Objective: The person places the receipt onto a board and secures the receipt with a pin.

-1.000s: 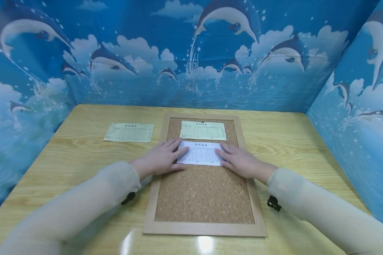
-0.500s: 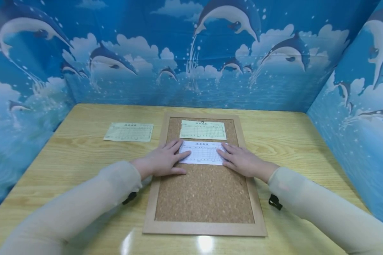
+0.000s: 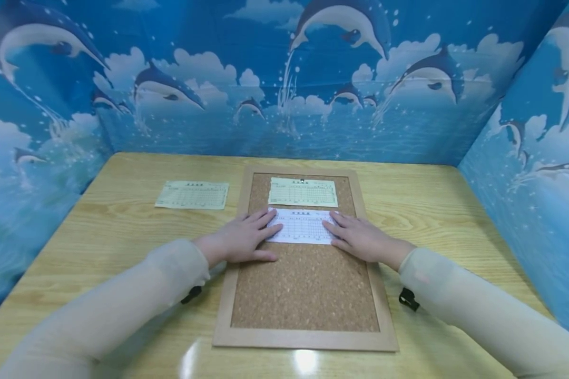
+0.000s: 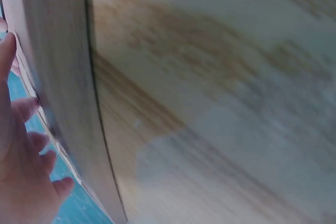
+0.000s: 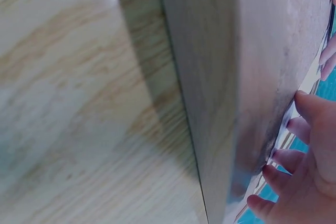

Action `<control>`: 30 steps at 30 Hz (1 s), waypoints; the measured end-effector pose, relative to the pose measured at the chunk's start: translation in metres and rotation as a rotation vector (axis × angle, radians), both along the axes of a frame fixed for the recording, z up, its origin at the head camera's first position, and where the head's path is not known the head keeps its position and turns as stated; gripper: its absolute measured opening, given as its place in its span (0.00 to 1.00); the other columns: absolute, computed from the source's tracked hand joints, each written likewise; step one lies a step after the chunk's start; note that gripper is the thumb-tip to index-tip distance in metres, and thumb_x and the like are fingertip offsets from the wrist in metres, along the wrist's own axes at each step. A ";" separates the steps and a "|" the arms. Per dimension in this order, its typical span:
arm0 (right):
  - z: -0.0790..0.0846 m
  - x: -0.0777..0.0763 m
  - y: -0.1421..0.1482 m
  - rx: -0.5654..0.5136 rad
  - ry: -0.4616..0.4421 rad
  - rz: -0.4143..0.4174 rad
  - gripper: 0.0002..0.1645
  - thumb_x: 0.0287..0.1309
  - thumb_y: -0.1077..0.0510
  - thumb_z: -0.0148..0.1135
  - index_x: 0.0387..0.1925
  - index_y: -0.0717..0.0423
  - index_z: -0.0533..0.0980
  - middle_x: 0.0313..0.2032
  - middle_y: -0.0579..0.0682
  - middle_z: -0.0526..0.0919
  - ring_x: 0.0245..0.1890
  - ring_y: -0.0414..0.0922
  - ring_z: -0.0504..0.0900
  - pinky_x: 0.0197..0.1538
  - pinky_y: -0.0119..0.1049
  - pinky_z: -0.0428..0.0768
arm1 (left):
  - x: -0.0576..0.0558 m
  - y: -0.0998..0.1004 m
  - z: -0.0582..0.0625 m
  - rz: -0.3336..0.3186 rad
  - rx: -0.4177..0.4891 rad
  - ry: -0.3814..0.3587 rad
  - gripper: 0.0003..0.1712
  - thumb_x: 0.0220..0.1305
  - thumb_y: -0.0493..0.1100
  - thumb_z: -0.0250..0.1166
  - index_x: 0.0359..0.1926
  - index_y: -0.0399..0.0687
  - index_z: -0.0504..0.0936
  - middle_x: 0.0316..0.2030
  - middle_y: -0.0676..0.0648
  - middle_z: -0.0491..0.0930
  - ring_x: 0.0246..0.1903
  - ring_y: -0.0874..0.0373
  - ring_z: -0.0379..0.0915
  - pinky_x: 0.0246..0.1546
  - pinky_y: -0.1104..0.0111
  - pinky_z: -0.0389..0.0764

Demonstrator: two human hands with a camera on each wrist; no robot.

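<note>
A white printed form (image 3: pixel 302 227) lies flat on a cork board (image 3: pixel 303 289) with a wooden frame. My left hand (image 3: pixel 244 237) rests on its left end, fingers spread, the thumb down on bare cork. On the right end my right hand (image 3: pixel 360 238) presses with straight fingertips. Just above the white sheet sits a pale green printed form (image 3: pixel 303 192), a small pin (image 3: pixel 302 181) at its top edge. In the left wrist view the left hand (image 4: pixel 26 156) shows at the board's edge; the right wrist view shows the right hand (image 5: pixel 302 161) likewise.
Another green form (image 3: pixel 192 195) lies on the wooden table (image 3: pixel 123 231), left of the board. Blue dolphin-print cloth (image 3: pixel 275 121) stands behind the table and along both sides.
Over the last second my left thumb has shifted slightly down and outward from the white form, and the sheet has edged a little right. My right hand stays almost in place.
</note>
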State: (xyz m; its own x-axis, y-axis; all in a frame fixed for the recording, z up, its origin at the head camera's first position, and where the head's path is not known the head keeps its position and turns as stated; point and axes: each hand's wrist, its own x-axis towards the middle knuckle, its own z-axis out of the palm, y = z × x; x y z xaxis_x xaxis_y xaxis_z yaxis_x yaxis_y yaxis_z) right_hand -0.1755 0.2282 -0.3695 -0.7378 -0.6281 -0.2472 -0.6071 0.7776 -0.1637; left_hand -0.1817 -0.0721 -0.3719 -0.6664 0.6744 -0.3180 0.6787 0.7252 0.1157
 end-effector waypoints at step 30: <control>0.003 0.004 0.018 -0.115 0.026 -0.056 0.34 0.65 0.49 0.54 0.68 0.58 0.60 0.68 0.63 0.55 0.65 0.62 0.58 0.61 0.55 0.63 | 0.004 0.007 0.004 -0.058 -0.134 -0.058 0.45 0.57 0.78 0.38 0.72 0.71 0.40 0.72 0.45 0.30 0.70 0.49 0.27 0.66 0.52 0.45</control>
State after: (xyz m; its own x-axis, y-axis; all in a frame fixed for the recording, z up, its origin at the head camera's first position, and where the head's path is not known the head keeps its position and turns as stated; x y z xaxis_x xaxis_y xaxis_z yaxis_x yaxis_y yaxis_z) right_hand -0.1714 0.2457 -0.3660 -0.7779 -0.6086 -0.1564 -0.5682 0.7876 -0.2386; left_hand -0.1780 -0.0648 -0.3675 -0.6054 0.6603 -0.4444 0.7148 0.6966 0.0612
